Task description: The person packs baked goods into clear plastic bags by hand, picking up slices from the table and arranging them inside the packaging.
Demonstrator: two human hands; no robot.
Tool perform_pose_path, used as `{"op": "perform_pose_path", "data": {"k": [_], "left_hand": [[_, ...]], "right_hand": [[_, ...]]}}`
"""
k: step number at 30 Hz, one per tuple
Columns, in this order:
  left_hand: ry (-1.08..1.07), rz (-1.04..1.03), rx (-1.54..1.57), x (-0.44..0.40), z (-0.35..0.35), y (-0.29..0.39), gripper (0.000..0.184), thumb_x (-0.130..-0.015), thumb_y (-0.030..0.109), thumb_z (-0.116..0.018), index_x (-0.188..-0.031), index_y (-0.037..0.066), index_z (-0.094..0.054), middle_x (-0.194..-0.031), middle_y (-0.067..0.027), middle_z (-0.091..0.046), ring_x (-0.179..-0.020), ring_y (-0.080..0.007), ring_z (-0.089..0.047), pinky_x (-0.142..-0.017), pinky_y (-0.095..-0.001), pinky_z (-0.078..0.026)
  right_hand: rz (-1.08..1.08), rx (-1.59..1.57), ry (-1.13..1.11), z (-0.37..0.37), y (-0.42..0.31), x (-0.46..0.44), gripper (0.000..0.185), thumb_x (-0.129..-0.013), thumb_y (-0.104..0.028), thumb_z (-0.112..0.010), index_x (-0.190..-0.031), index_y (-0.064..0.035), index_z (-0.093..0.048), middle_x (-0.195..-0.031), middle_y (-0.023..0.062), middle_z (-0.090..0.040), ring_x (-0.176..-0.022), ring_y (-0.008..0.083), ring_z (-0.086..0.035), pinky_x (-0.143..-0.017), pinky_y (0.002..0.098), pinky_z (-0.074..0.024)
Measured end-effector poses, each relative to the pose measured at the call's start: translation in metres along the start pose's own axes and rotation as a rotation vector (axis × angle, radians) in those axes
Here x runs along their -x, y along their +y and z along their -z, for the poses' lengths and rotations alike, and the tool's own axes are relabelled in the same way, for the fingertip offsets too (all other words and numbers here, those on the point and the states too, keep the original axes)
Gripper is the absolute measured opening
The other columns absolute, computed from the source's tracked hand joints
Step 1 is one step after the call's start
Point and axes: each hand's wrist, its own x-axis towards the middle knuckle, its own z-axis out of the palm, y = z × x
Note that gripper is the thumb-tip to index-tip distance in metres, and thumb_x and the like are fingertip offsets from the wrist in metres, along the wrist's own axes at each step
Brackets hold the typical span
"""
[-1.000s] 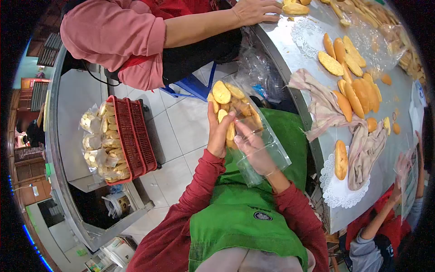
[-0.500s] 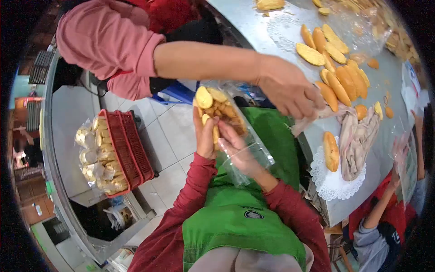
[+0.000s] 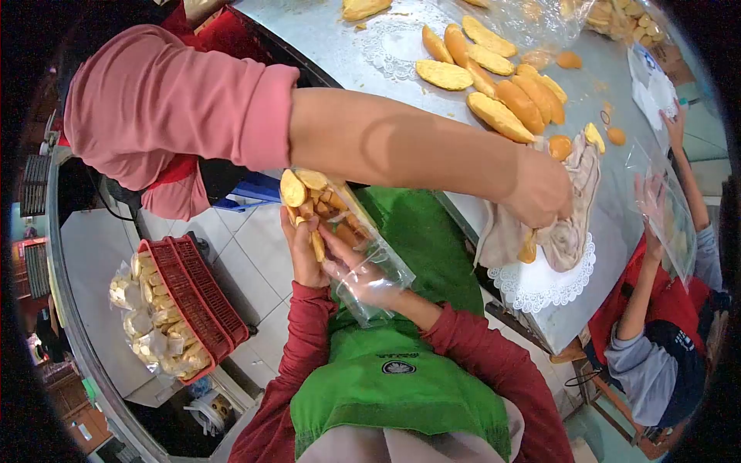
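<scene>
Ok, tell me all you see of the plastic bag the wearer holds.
The clear bag, glossy, apparently plastic, slants in front of the green apron. Yellow bread pieces fill its far end; the near end is loose and wrinkled. The left hand holds its left side; film overlaps the right hand, whether inside or behind is unclear.

Wearer's two hands [image 3: 306, 253], one bag [image 3: 392, 264] between them — two lace doilies [image 3: 509, 287], one cloth [image 3: 570, 245].
</scene>
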Motion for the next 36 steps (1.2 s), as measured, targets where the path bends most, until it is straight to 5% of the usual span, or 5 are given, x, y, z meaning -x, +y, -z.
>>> {"op": "perform_pose_path", "data": {"k": [8,14,23,28,36], "left_hand": [[0.016,0.018,0.07,0.0,0.002,-0.001,0.052,-0.083,0.017,-0.049,-0.132,0.009,-0.033,-0.12,-0.0115,-0.048,-0.106,-0.0256,-0.052,-0.089,-0.0398,-0.048],[0.004,0.067,0.07,-0.006,0.014,-0.002,0.075,-0.079,0.017,-0.053,-0.143,0.012,-0.016,-0.13,-0.0108,-0.041,-0.111,-0.0261,-0.048,-0.091,-0.0387,-0.044],[-0.021,-0.031,0.067,-0.007,0.009,0.005,0.058,-0.078,0.017,-0.053,-0.132,0.012,-0.031,-0.118,-0.0085,-0.047,-0.104,-0.0233,-0.052,-0.088,-0.0382,-0.046],[-0.035,-0.014,0.06,-0.008,0.01,0.009,0.06,-0.078,0.017,-0.053,-0.133,0.012,-0.029,-0.119,-0.0088,-0.047,-0.105,-0.0237,-0.051,-0.088,-0.0384,-0.046],[-0.023,-0.004,0.118,-0.009,0.014,0.008,0.068,-0.077,0.016,-0.054,-0.137,0.011,-0.023,-0.124,-0.0101,-0.042,-0.112,-0.0252,-0.047,-0.094,-0.0397,-0.041]], "right_hand": [[-0.056,0.153,0.017,-0.001,-0.004,0.01,0.061,-0.095,-0.015,-0.044,-0.145,-0.0032,-0.012,-0.148,0.0198,-0.02,-0.138,0.0275,-0.02,-0.11,0.0351,-0.0174],[-0.205,0.332,-0.225,0.039,-0.068,0.061,0.06,-0.091,-0.01,-0.047,-0.143,-0.004,-0.018,-0.129,0.0277,-0.046,-0.117,0.035,-0.05,-0.099,0.0404,-0.037],[-0.084,0.694,0.516,0.111,-0.169,0.072,0.014,-0.086,-0.005,-0.056,-0.098,-0.0021,-0.063,-0.082,0.0141,-0.065,-0.066,0.0218,-0.063,-0.062,0.032,-0.0496],[0.142,1.349,0.779,0.174,-0.181,0.052,0.017,-0.071,0.006,-0.056,-0.086,-0.0016,-0.06,-0.081,0.014,-0.058,-0.08,0.0327,-0.056,-0.071,0.0407,-0.0447],[-0.077,1.326,0.496,0.213,-0.174,0.039,0.033,-0.065,0.004,-0.067,-0.096,-0.0032,-0.058,-0.09,0.0128,-0.058,-0.089,0.0324,-0.055,-0.076,0.0389,-0.0439]]}}
